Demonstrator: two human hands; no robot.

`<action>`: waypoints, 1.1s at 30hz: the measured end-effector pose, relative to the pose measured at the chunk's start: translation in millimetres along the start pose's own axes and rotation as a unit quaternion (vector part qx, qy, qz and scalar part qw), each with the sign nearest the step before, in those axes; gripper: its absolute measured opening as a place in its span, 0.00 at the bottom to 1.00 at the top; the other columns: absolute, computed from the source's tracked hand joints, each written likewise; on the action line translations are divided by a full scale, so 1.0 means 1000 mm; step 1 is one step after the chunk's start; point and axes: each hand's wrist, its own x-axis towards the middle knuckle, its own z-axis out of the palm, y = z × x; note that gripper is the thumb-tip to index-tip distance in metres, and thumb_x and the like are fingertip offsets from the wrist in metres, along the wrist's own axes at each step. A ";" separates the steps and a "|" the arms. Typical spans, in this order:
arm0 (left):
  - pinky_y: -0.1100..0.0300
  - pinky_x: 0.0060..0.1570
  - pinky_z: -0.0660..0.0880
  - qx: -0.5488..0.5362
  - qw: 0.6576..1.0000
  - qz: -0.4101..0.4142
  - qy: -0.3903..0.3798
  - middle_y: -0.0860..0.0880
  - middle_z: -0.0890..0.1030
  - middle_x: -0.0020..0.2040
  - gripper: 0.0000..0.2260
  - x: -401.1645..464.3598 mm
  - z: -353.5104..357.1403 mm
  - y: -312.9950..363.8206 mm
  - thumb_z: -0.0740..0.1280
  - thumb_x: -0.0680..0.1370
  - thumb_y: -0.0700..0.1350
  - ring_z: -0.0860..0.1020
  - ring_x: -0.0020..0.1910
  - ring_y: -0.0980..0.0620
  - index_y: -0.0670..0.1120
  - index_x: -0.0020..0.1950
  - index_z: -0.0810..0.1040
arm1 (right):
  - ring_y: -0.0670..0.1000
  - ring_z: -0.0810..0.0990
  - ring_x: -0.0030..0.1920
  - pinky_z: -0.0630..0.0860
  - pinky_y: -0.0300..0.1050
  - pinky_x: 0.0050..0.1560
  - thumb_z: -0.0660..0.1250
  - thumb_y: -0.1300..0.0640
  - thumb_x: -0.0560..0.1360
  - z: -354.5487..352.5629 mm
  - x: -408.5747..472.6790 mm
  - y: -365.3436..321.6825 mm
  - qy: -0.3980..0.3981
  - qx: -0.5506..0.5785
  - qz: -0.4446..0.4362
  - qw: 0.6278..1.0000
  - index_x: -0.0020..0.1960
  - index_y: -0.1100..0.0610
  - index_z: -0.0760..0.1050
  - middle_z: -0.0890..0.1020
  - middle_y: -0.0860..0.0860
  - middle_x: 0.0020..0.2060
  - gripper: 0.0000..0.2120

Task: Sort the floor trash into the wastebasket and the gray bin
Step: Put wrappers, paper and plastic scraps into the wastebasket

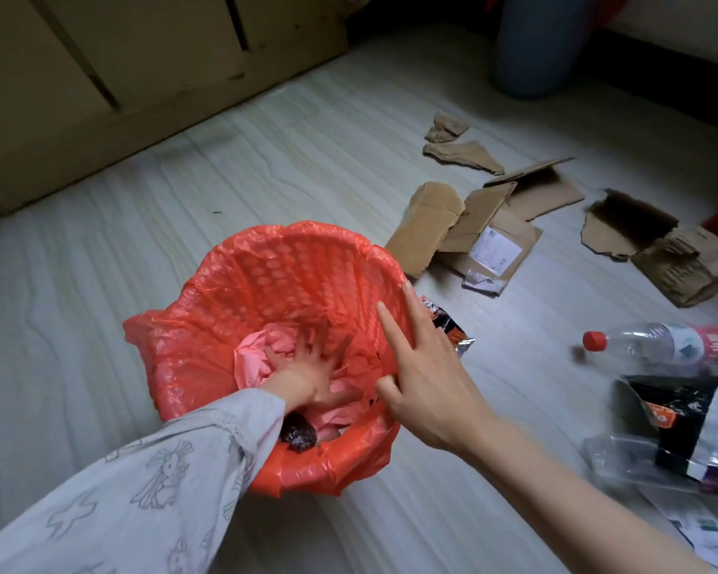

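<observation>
Fingers spread, the left hand [314,366] reaches deep into the round wastebasket lined with a red-orange plastic bag [241,292] and presses flat on crumpled pink plastic [258,350] inside, while the right hand [428,366] rests on the basket's right rim with straight fingers held apart. Torn brown cardboard pieces [490,225], a clear plastic bottle with a red cap [664,345] and a black-and-silver foil snack bag [697,424] lie on the pale floor [100,283] to the right, and the tall gray bin [539,43] stands well beyond them.
</observation>
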 end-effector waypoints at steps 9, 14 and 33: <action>0.25 0.60 0.39 -0.005 0.999 0.007 -0.039 0.47 0.28 0.73 0.38 -0.001 -0.008 0.003 0.53 0.73 0.69 0.32 0.73 0.40 0.60 0.73 0.33 | 0.51 0.35 0.75 0.46 0.56 0.75 0.50 0.48 0.73 -0.003 0.000 0.001 -0.028 -0.022 0.003 0.999 0.76 0.47 0.39 0.29 0.49 0.73 0.35; 0.54 0.70 0.56 -0.134 0.986 0.089 0.033 0.39 0.60 0.74 0.24 -0.037 -0.039 0.008 0.59 0.79 0.50 0.59 0.73 0.41 0.45 0.74 0.58 | 0.50 0.39 0.76 0.46 0.56 0.75 0.48 0.47 0.81 -0.016 0.003 0.001 -0.042 0.000 0.011 0.999 0.77 0.50 0.42 0.36 0.47 0.76 0.28; 0.48 0.71 0.58 -0.162 0.932 0.172 0.276 0.44 0.57 0.75 0.25 -0.070 -0.031 0.196 0.56 0.76 0.43 0.55 0.74 0.44 0.48 0.74 0.57 | 0.55 0.65 0.71 0.62 0.44 0.68 0.53 0.54 0.81 -0.033 -0.071 0.170 -0.103 -0.003 0.212 0.972 0.75 0.55 0.55 0.62 0.54 0.73 0.23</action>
